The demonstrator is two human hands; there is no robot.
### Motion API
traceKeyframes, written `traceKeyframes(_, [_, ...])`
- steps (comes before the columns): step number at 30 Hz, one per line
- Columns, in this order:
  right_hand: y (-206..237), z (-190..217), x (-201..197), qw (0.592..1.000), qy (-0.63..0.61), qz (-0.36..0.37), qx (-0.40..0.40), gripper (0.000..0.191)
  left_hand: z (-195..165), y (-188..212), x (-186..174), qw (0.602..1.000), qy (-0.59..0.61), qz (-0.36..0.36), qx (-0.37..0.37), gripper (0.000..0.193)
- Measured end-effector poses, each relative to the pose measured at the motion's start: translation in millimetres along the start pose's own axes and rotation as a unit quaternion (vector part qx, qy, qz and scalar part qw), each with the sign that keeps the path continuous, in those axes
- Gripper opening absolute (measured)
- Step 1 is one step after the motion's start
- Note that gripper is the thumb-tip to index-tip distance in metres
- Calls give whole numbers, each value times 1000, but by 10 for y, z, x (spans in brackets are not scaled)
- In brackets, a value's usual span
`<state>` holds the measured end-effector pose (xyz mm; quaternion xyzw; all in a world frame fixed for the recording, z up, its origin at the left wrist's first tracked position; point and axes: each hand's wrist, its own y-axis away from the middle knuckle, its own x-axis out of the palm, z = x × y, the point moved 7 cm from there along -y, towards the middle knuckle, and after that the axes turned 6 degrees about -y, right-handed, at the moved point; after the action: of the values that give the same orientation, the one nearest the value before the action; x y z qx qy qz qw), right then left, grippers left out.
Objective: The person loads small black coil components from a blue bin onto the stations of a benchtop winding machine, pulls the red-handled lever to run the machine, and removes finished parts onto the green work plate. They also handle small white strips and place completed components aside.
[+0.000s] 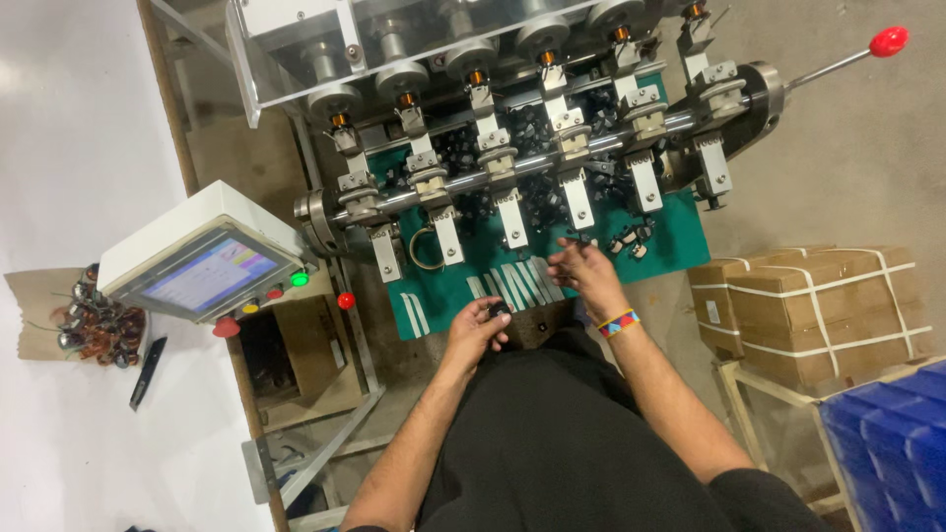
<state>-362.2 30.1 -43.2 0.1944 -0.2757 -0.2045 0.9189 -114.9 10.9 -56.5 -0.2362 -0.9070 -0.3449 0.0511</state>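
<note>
Fingers of the left hand (478,325) are clamped on a small black part (500,311), kept low beside the green mat (680,241). Right hand (581,268) fingers pinch together over loose black parts (631,241) just beyond them, below the winding machine's spindles (512,222), probably picking one.

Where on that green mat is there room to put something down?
The green mat is bare along its right edge, beside the strapped cardboard boxes, and at its front-left corner. It is crowded under the clamp arms, where small black parts are heaped.
</note>
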Motion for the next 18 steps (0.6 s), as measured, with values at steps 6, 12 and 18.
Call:
traceKeyframes(6, [-11, 231, -220, 1000, 10, 7, 22, 37, -33, -20, 18, 999, -14, -23, 22, 37])
traceKeyframes(12, [-96, 237, -178, 999, -13, -29, -38, 27, -143, 33, 50, 996, 12, -27, 85, 33])
traceKeyframes(18, [272, -323, 290, 983, 78, 100, 133, 36, -501, 101, 135, 979, 24, 55, 193, 30])
